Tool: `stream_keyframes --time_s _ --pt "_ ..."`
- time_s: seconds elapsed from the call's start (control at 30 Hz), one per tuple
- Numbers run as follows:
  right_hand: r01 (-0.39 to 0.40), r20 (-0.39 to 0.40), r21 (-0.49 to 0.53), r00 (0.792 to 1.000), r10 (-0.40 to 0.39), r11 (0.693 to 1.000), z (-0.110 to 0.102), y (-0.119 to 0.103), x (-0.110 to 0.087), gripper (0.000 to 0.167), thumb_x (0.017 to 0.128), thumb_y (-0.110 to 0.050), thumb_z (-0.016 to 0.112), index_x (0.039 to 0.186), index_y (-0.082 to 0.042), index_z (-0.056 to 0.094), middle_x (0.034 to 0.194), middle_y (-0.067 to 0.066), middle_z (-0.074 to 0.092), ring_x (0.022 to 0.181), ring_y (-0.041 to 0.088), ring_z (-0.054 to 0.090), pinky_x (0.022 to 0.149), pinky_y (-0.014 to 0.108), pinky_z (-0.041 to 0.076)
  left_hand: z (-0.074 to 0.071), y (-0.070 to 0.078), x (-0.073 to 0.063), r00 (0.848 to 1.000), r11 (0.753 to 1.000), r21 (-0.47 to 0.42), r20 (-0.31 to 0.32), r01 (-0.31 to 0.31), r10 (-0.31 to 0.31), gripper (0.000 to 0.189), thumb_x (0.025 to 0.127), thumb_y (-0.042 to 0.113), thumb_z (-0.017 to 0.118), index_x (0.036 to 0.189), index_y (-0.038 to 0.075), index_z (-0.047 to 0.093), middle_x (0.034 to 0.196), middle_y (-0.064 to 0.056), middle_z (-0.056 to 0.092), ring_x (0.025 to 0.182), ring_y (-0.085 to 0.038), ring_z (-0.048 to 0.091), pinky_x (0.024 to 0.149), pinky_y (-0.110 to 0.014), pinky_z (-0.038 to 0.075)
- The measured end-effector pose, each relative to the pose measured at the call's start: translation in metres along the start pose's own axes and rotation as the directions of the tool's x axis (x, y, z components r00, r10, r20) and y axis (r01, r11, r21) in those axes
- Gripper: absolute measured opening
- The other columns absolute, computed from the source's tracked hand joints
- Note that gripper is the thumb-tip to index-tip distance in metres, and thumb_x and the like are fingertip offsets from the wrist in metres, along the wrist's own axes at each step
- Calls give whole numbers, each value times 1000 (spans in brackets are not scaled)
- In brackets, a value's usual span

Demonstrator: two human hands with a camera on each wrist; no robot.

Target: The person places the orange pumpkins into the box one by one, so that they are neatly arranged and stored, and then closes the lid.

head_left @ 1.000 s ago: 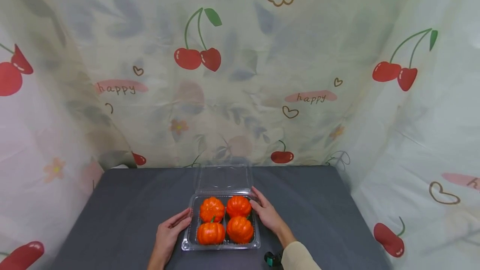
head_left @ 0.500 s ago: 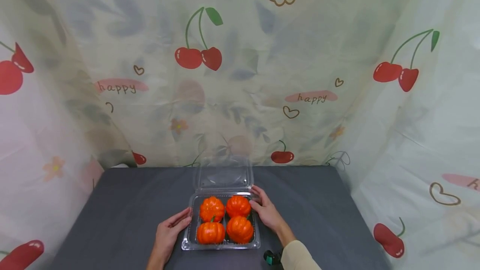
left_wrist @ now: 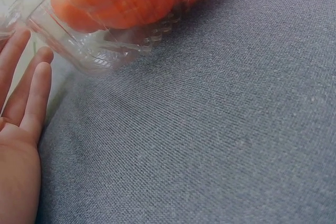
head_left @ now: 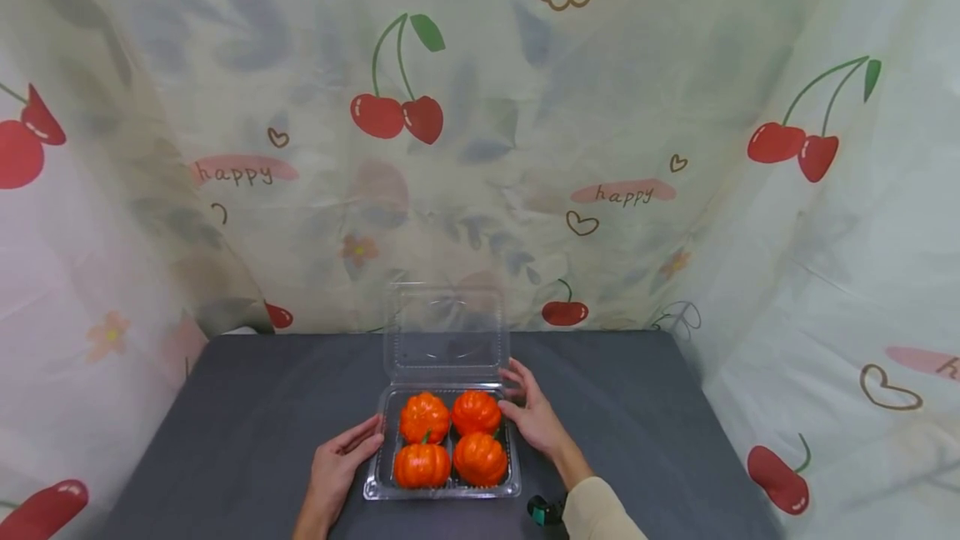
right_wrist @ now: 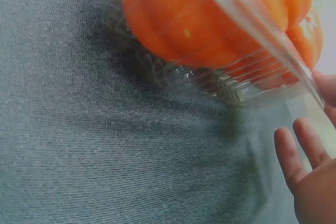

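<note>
A clear plastic clamshell box (head_left: pixel 442 493) sits on the dark table with several small orange pumpkins (head_left: pixel 422 467) in its tray. Its transparent lid (head_left: pixel 446 348) stands raised at the back edge. At the box's left side, my left hand (head_left: pixel 336 465) holds the rim with thumb and forefinger tips, the other fingers (left_wrist: pixel 37 95) stretched out beside it. My right hand (head_left: pixel 538 423) pinches the right rim near the back corner. In the right wrist view, its other fingers (right_wrist: pixel 289 153) spread below the rim. Some fingertips are hidden behind the plastic.
Dark grey cloth covers the table (head_left: pixel 262 415). A pale curtain (head_left: pixel 465 215) printed with cherries hangs behind and on both sides. A small black device (head_left: pixel 545 511) is at my right sleeve (head_left: pixel 600 513).
The lid has swung up at the back and now reaches higher in the head view. My right fingers have lifted slightly beside it. My left hand, the tray and the pumpkins have stayed put.
</note>
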State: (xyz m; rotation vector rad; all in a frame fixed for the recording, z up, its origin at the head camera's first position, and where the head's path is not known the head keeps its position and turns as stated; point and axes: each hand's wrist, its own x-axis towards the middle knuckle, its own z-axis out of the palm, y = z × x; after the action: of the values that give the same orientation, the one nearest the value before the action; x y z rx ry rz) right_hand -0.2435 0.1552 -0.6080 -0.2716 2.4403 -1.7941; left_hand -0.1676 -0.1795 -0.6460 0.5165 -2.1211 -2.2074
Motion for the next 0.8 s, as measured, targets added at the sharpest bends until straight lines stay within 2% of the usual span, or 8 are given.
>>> stream_keyframes --time_s 0.17,0.33,0.57,0.67,0.8 --pt "26 -8 -39 1000 -26 999 0 -7 0 69 96 -3 66 156 -15 33 151 14 55 122 37 59 98 53 55 0 0 0 999 999 5 1 -41 41 57 79 21 89 129 2 69 119 1 77 100 6 71 85 -11 55" --pt "32 -21 -96 999 -34 995 -2 -10 -4 61 97 -6 65 152 -17 40 149 10 58 118 33 63 95 44 56 0 0 0 999 999 -17 17 -33 33 57 80 19 88 131 2 69 120 1 76 102 7 70 87 -11 55" --pt "34 -16 -160 999 -37 987 -6 -15 -12 53 101 -18 64 150 -19 45 148 9 58 119 34 64 105 56 50 -1 1 0 999 998 -29 17 -46 47 57 81 18 87 131 1 68 116 7 77 103 8 70 88 -10 54" --pt "27 -19 -179 999 -31 983 -7 -16 -15 51 102 -21 63 150 -18 46 148 9 58 118 33 64 107 56 50 -1 1 -1 999 999 -32 27 -45 45 57 81 19 87 132 2 68 116 10 77 104 8 69 89 -10 54" --pt "8 -32 -203 999 -15 979 -8 -14 -18 47 103 -24 61 148 -17 48 147 8 59 119 31 66 107 54 50 -1 1 -2 999 999 -31 36 -35 36 57 81 20 87 132 3 68 119 6 76 104 8 69 89 -9 53"
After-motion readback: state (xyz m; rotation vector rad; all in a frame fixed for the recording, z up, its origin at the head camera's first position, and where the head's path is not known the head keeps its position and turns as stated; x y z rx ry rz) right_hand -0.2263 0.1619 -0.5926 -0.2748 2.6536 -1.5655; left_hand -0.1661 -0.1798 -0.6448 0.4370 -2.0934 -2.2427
